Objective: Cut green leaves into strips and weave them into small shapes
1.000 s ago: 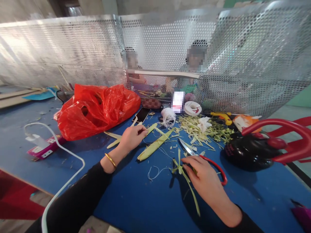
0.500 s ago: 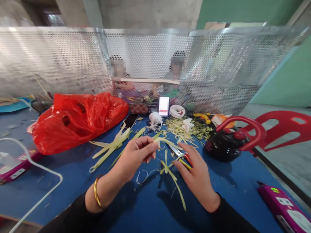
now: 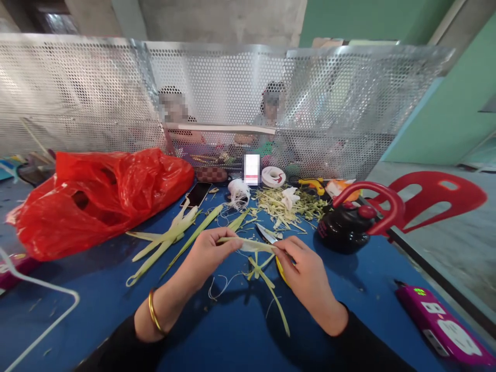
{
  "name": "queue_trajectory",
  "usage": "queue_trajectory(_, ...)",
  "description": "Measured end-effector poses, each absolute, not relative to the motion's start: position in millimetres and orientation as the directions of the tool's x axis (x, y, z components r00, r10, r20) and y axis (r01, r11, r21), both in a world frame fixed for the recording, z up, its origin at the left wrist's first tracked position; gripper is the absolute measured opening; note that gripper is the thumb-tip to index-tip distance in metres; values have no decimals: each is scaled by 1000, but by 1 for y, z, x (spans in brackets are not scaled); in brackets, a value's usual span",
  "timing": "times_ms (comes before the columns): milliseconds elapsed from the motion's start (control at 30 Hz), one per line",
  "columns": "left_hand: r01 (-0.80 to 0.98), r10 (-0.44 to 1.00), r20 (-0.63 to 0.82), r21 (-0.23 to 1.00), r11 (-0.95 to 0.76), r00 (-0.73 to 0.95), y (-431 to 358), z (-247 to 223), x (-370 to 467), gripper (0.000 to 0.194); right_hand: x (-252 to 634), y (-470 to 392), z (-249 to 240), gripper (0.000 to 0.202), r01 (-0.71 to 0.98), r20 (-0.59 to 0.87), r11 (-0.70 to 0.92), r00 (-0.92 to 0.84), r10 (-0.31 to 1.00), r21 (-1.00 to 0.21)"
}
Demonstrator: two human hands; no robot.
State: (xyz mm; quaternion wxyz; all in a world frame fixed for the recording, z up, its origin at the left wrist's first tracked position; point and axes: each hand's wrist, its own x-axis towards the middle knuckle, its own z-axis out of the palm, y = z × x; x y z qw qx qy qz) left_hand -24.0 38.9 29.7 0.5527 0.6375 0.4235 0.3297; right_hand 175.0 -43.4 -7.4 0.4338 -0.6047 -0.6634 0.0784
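A pale green leaf strip is stretched level between my two hands. My left hand, with a gold bangle at its wrist, pinches the strip's left end. My right hand pinches the other end between thumb and fingers. Below the strip, a small knotted leaf piece with a long tail lies on the blue table. Scissors lie just behind, their handles partly hidden by my right hand. White thread curls on the table beside my left hand. More leaf strips lie further left.
A red plastic bag fills the left side. Behind my hands are a phone, a white thread bundle, a tape roll and leaf scraps. A black kettle and purple power strip stand right. People sit behind the perforated screen.
My right hand has closed on the free end of the leaf strip, which is now drawn straight between both hands. The view has shifted slightly to the right.
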Motion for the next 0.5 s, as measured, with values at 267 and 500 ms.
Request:
queue_trajectory(267,-204,935,-140,955,214,326,45,21,-23,28,182,-36,-11,22,474,134,4,239,962,-881)
queue_trajectory(500,-164,905,-220,941,295,365,32,5,-10,36,172,-41,-13,22,518,249,78,270,930,-852)
